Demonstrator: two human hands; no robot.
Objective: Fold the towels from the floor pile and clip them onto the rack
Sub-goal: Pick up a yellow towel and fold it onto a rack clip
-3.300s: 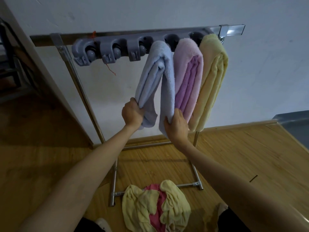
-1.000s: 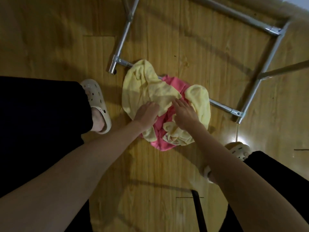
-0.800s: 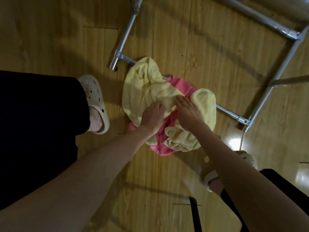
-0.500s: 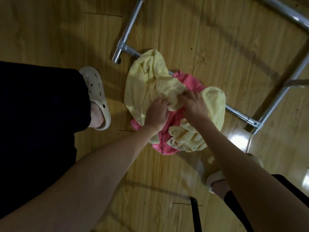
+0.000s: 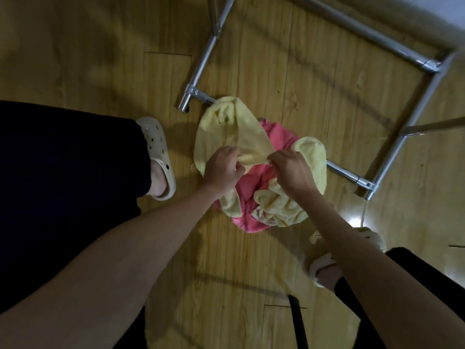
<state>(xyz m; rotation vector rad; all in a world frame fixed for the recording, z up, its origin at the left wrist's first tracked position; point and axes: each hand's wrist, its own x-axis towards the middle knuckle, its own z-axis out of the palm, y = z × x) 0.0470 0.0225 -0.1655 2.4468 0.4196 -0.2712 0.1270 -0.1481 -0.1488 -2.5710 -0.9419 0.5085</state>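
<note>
- Left hand [image 5: 222, 170] and right hand [image 5: 292, 172] both pinch one edge of a yellow towel [image 5: 226, 132]; fingers curled round the bunched cloth, a short span of it taut between the two hands.
- This towel: soft terry, pale yellow, rumpled; from the grip it runs up and away to a rounded fold lying on the floor [image 5: 264, 260].
- Directly under the hands: a pink towel [image 5: 247, 195], fleecy, crumpled, its lower edge showing nearest the person.
- Just right of the grip and below it: a second yellow towel [image 5: 312, 157], same nap, heaped in loose folds over the pink.
- Pile count: three towels, two yellow, one pink, all touching.
- Beyond the pile: rack [image 5: 201, 66] base, shiny round metal tubes joined by fittings; one tube passes under the pile and comes out at the right.
- Floor: glossy wood planks, bright glare spot at right.
- Either side of the grip: two cream perforated clogs, left one [image 5: 159, 157] plain, right one [image 5: 324, 265] partly hidden by the forearm.
</note>
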